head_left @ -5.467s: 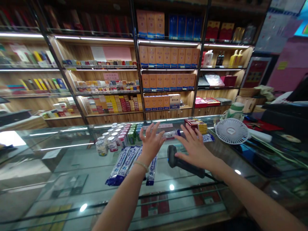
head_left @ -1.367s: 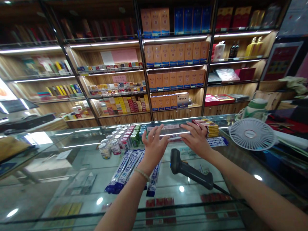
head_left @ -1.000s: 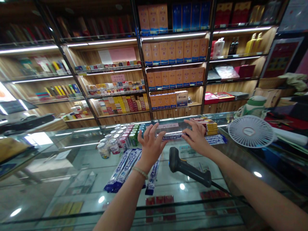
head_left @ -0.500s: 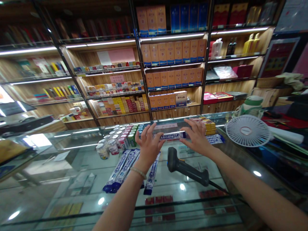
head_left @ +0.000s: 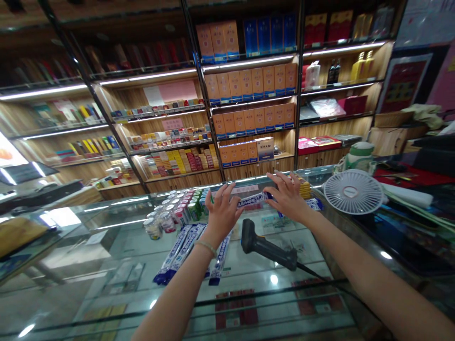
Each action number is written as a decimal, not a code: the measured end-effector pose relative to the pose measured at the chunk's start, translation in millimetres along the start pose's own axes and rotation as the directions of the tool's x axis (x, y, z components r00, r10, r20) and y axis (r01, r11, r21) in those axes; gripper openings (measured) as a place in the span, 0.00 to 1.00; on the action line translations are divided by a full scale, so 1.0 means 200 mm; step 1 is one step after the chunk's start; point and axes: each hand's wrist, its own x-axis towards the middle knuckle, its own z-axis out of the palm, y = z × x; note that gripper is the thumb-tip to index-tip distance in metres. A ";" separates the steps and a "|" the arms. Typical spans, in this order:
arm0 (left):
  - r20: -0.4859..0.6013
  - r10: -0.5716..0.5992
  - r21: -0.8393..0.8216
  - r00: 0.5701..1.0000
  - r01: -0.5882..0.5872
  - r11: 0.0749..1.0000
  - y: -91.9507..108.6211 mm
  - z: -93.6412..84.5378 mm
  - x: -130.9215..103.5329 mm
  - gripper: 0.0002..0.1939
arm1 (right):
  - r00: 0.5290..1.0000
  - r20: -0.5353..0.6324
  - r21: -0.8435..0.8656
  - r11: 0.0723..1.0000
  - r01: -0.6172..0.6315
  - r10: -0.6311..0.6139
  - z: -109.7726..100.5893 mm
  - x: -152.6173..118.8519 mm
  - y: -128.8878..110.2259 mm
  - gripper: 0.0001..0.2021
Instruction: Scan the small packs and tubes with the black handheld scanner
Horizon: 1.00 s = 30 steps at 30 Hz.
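We hold a slim blue-and-white plastic packet (head_left: 253, 200) over the clear glass bench (head_left: 130, 237), our left hand (head_left: 221, 213) pinching one end, our right hand (head_left: 288, 198) the other. A dark pistol-shaped plastic scanner (head_left: 268, 246) lies nearer us, apart from both.

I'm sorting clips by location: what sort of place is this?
Probably a shop: a barcode scanner lies on a glass counter, and rows of matching orange boxes stand on shelves beyond it.
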 end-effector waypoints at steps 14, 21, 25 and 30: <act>0.144 0.148 -0.144 0.979 -0.127 0.981 0.48 0.14 0.35 0.13 | 0.999 0.023 -0.188 0.982 -0.023 0.028 -0.21 -0.28 0.46 0.11; 0.215 0.223 -0.159 0.951 -0.191 0.969 0.67 0.25 0.42 0.17 | 0.987 0.144 -0.196 0.980 -0.044 0.074 -0.21 -0.40 0.55 0.12; 0.252 0.254 -0.183 0.934 -0.212 0.960 0.74 0.31 0.43 0.17 | 0.976 0.201 -0.168 0.984 -0.057 0.090 -0.19 -0.45 0.56 0.11; 0.293 0.263 -0.207 0.919 -0.207 0.956 0.78 0.35 0.42 0.20 | 0.960 0.262 -0.210 0.977 -0.042 0.097 -0.17 -0.47 0.56 0.08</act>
